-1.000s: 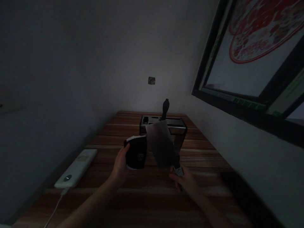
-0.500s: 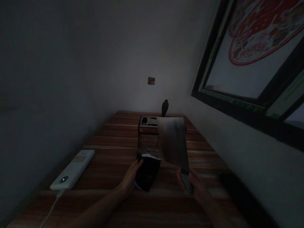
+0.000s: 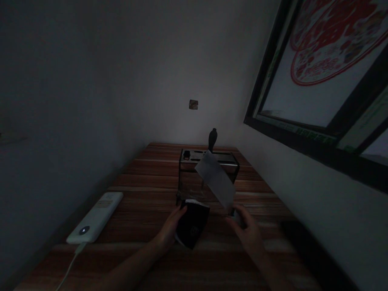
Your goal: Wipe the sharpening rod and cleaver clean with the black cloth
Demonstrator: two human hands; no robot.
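In the dim head view my right hand (image 3: 244,226) is closed round the handle of a cleaver (image 3: 216,178). Its broad grey blade slants up and to the left, in front of a knife rack (image 3: 209,159). My left hand (image 3: 173,222) grips a folded black cloth-like piece (image 3: 194,224) with a pale edge, its thumb on top. I cannot make out exactly what kind of thing this is. From the slotted metal top of the rack rises a black handle (image 3: 212,137); the part below it is hidden.
A white power bank (image 3: 95,218) with a cable lies on the left of the striped wooden table (image 3: 145,173). Along the right edge is a long dark object (image 3: 306,246). Walls close in on both sides, with a framed window (image 3: 303,101) at right.
The cleaver has turned from nearly upright to leaning left, its blade lower, uncovering more of the rack. My right hand has rotated with it. My left hand and the black piece have shifted slightly.
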